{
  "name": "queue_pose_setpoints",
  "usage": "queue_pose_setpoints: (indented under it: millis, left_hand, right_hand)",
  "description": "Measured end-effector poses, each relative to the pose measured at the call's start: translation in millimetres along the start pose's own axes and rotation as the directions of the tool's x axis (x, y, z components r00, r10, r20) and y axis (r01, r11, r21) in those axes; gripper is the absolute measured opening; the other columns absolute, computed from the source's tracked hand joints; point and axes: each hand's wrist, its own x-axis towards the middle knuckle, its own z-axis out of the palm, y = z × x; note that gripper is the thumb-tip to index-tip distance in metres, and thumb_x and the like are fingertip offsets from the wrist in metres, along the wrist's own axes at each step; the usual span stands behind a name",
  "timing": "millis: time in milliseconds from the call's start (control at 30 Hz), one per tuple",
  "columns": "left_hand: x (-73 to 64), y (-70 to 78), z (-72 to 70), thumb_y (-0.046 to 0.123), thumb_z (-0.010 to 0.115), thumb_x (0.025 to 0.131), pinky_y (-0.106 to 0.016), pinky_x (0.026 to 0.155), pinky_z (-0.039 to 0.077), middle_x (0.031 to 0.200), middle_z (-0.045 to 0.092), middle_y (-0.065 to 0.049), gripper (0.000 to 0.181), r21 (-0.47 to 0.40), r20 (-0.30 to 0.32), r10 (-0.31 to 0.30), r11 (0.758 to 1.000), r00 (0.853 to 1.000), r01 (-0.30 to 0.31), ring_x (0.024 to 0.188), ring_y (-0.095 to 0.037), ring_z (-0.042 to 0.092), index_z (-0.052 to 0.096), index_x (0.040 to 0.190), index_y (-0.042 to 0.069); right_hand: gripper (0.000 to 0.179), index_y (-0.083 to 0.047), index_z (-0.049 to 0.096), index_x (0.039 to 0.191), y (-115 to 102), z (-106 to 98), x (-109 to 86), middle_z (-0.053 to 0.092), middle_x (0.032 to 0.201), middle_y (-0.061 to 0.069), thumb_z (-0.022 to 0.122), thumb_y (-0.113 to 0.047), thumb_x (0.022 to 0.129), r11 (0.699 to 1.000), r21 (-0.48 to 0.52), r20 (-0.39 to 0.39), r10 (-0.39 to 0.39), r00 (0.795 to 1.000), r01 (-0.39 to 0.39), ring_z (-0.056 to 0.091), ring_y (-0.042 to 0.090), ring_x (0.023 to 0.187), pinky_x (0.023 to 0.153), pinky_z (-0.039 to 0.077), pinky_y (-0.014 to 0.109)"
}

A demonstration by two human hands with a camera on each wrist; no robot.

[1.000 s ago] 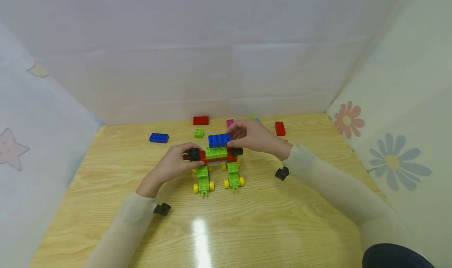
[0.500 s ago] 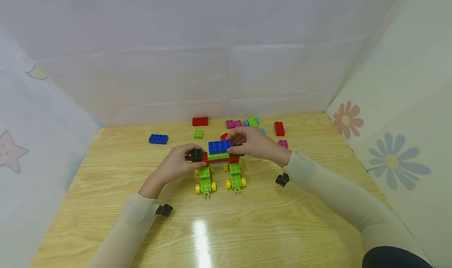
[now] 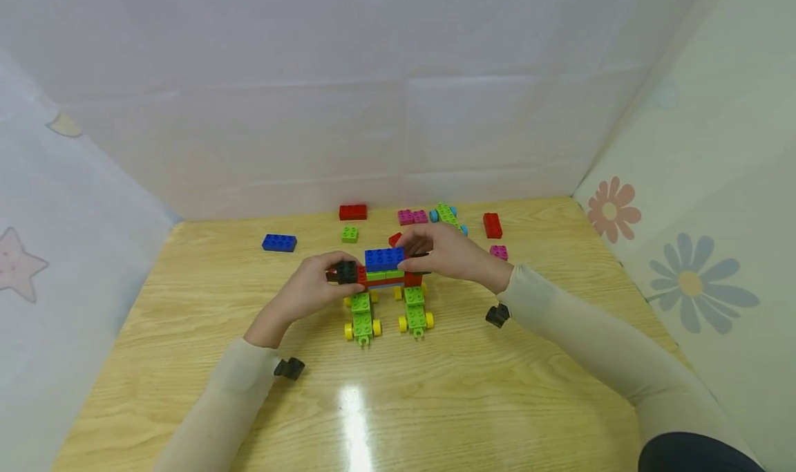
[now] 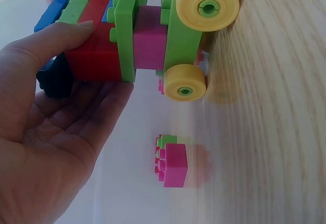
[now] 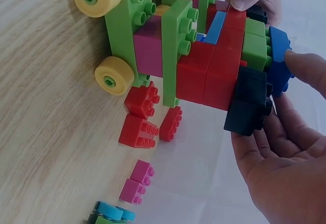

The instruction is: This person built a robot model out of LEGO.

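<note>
A toy vehicle of building bricks [image 5: 219, 61] stands on two green wheeled bases [image 3: 362, 320] with yellow wheels. Pink bricks [image 4: 150, 38] and red bricks rise above the bases, topped by a light green layer [image 5: 254, 43]. My left hand [image 3: 305, 294] grips the left end of the red layer, thumb on top, beside a black brick [image 3: 346, 272]. Between thumb and fingers, my right hand [image 3: 444, 252] pinches a blue brick [image 3: 384, 259] right at the light green studs. A second black brick [image 5: 247, 102] sits at the right end, close by the right fingers.
Behind lie a loose blue brick [image 3: 279, 242], a red brick [image 3: 352, 212], a small green brick [image 3: 349, 234] and pink bricks [image 3: 413, 217]. Farther right are a green base with blue wheels [image 3: 446, 214], another red brick [image 3: 493, 225] and a pink brick [image 3: 499, 252].
The right hand has lowered the blue brick onto the light green layer, covering most of its studs. The left hand keeps its grip; the vehicle has shifted slightly right in the head view.
</note>
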Motion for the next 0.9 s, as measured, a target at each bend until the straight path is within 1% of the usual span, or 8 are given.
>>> queue_pose_setpoints:
  millis: [300,433,567,733,900]
  left_hand:
    - [1.4,-1.6,-1.4,0.026,0.087,0.101,-0.050,0.099,0.069,0.132,0.077,-0.014,0.042,0.010,0.002,0.005,1.000,1.000,-0.005,0.118,-0.033,0.077,0.072,0.137,0.012]
    - [1.2,-1.5,-1.8,0.026,0.087,0.101,-0.051,0.099,0.069,0.132,0.077,-0.014,0.041,0.014,0.001,0.008,1.000,1.000,-0.008,0.118,-0.034,0.077,0.072,0.137,0.013]
    - [1.3,-1.3,-1.9,0.025,0.087,0.100,-0.051,0.100,0.068,0.132,0.077,-0.014,0.041,0.010,0.002,0.011,1.000,1.000,-0.011,0.118,-0.034,0.077,0.072,0.136,0.013]
    - [1.4,-1.2,-2.0,0.025,0.087,0.100,-0.053,0.101,0.068,0.132,0.077,-0.014,0.042,0.004,0.005,0.015,1.000,1.000,-0.015,0.119,-0.034,0.077,0.072,0.137,0.012]
    - [1.3,-1.2,-1.6,0.024,0.087,0.100,-0.053,0.102,0.067,0.132,0.077,-0.015,0.043,-0.002,0.008,0.017,1.000,1.000,-0.017,0.120,-0.035,0.077,0.072,0.137,0.010]
  right_hand:
    - [0.039,-0.017,0.074,0.135,0.4,-1.0,1.6,0.079,0.130,0.002,0.087,-0.032,0.101,0.999,-0.028,0.011,-0.030,0.999,0.030,0.076,0.023,0.122,0.115,0.061,0.049]
    - [0.043,-0.017,0.074,0.138,-0.3,0.5,3.6,0.078,0.135,0.000,0.087,-0.034,0.100,0.998,-0.052,0.016,-0.034,0.999,0.034,0.075,0.024,0.126,0.117,0.060,0.050]
    - [0.048,-0.016,0.073,0.142,-2.4,5.0,7.1,0.077,0.140,0.001,0.087,-0.035,0.101,0.998,-0.040,0.015,-0.038,0.999,0.039,0.075,0.024,0.126,0.116,0.061,0.049]
    - [0.044,-0.016,0.075,0.141,-5.4,12.3,10.3,0.078,0.136,0.001,0.084,-0.036,0.103,0.998,-0.025,-0.002,-0.066,0.998,0.066,0.077,0.020,0.121,0.111,0.063,0.045]
    - [0.036,-0.018,0.078,0.135,-6.1,16.6,10.9,0.080,0.130,-0.001,0.084,-0.034,0.103,0.998,-0.020,-0.026,-0.068,0.997,0.067,0.077,0.018,0.116,0.106,0.065,0.043]
